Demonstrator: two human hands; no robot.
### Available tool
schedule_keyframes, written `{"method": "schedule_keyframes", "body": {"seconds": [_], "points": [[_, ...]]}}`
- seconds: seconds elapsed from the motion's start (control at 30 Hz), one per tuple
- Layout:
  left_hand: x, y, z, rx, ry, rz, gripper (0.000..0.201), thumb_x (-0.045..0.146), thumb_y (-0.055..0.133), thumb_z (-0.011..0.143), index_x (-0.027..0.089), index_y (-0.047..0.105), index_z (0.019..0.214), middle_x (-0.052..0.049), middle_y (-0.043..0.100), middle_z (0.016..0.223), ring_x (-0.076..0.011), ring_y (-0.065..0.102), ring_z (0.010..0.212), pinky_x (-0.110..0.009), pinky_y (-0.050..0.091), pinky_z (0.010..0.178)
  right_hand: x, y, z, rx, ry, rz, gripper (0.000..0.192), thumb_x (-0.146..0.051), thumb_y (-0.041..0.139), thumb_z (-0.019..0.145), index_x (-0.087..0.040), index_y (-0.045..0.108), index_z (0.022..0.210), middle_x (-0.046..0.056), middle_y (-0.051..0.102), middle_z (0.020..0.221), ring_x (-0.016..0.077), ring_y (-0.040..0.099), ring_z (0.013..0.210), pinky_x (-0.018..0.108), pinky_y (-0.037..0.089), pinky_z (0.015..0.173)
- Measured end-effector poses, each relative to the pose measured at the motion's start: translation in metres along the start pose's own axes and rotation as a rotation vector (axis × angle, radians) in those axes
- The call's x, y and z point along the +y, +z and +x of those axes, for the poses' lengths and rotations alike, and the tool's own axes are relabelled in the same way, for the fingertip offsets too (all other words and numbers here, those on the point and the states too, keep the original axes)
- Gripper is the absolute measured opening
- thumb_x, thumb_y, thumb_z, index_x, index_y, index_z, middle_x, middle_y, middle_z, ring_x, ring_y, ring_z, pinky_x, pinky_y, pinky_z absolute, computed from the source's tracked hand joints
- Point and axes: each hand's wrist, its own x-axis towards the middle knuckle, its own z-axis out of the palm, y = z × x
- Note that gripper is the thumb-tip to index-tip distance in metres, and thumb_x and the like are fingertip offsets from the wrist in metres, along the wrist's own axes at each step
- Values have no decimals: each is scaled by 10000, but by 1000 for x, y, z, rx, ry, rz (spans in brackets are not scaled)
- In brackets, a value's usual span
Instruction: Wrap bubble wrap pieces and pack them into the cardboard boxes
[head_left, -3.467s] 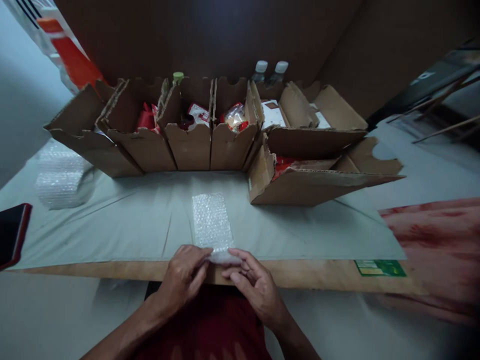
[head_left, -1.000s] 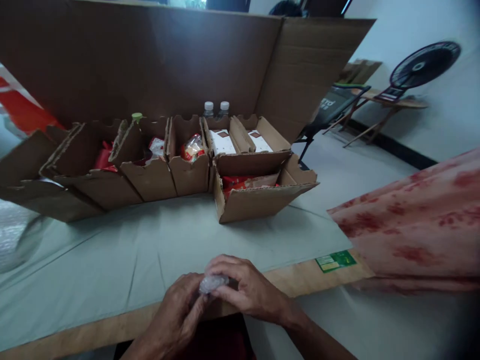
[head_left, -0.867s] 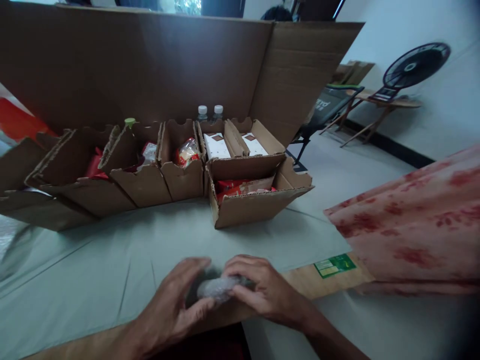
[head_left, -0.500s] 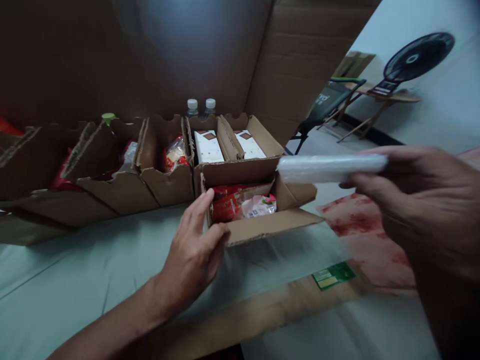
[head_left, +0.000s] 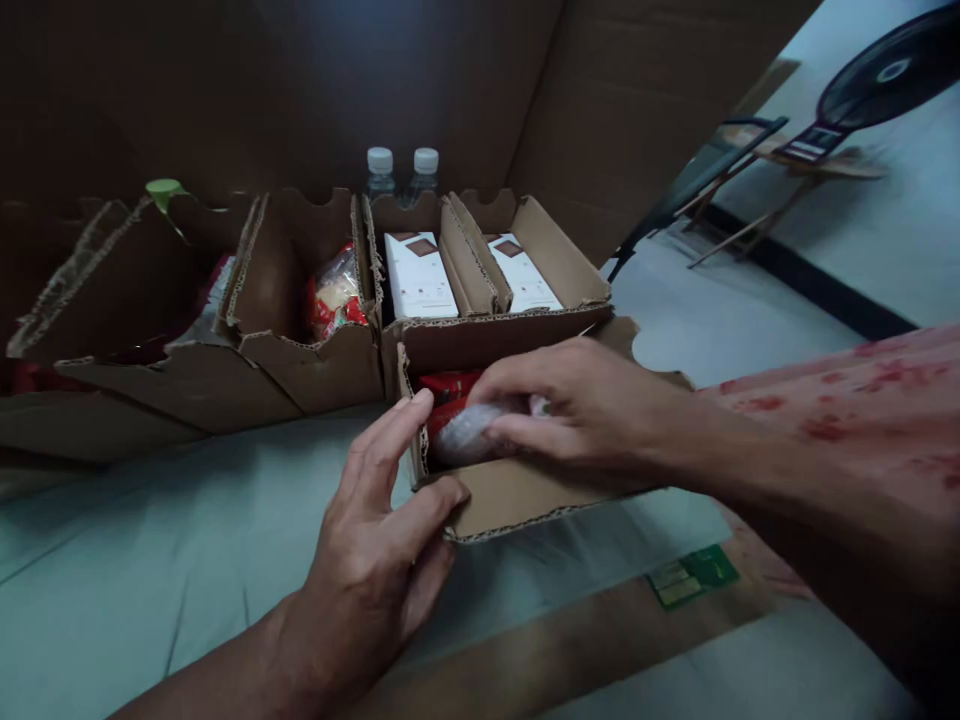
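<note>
A small open cardboard box [head_left: 517,500] stands on the grey cloth near the table's front, with red packets [head_left: 444,388] inside. My left hand [head_left: 375,560] grips the box's front left corner, thumb over the rim. My right hand [head_left: 585,410] reaches into the box from the right and holds a bubble-wrapped bundle [head_left: 465,438] down among the packets.
Behind stands a row of open cardboard boxes [head_left: 300,350] with snack packets [head_left: 335,295] and two white cartons [head_left: 420,275]. Two water bottles [head_left: 401,172] and a tall cardboard sheet [head_left: 375,90] are at the back. A red-patterned cloth [head_left: 862,400] lies at right; a green label [head_left: 694,575] marks the wooden table edge.
My hands rolled the bubble wrap into a bundle at the table edge. My right hand then lifted it and lowered it into the front box, while my left hand took hold of the box's corner.
</note>
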Motion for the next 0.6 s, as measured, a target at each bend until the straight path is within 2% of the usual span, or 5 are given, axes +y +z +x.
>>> {"method": "schedule_keyframes", "body": {"seconds": [0.17,0.37,0.43,0.53,0.6], "points": [[0,-1,2,23,9,-2,369,-36,558,819,193,630,1099,-152,336,1635,-321,402,1479,-541,471,1130,-5,23,27,-302,89,-302,166,-242,646,929,-191,776,839,43,772,804,165,657,702,280,317,607],[0,3,6,56,6,-9,301,1,583,856,206,645,1067,-131,364,1622,-313,424,1468,-520,469,1135,-1,19,22,-303,27,-326,154,-279,671,924,-222,790,1001,44,796,925,223,718,802,301,410,636],[0,4,2,108,-32,-37,343,25,594,883,232,634,1153,-109,306,1659,-310,412,1485,-521,452,1156,-1,8,0,-111,11,-271,270,-273,711,896,-240,761,1159,42,797,1051,245,734,913,326,492,728],[-1,5,-14,249,-142,-116,615,121,650,907,314,467,1462,-91,180,1713,-324,363,1517,-546,423,1183,4,0,-60,473,101,-162,289,-334,669,952,-274,730,1227,36,777,1132,231,734,958,357,568,811],[-5,8,-29,267,-255,-192,795,200,660,922,368,270,1594,-85,141,1727,-343,310,1543,-576,420,1177,16,9,-104,862,269,-129,270,-383,604,992,-355,722,1233,26,756,1171,245,724,986,385,594,802]]}}
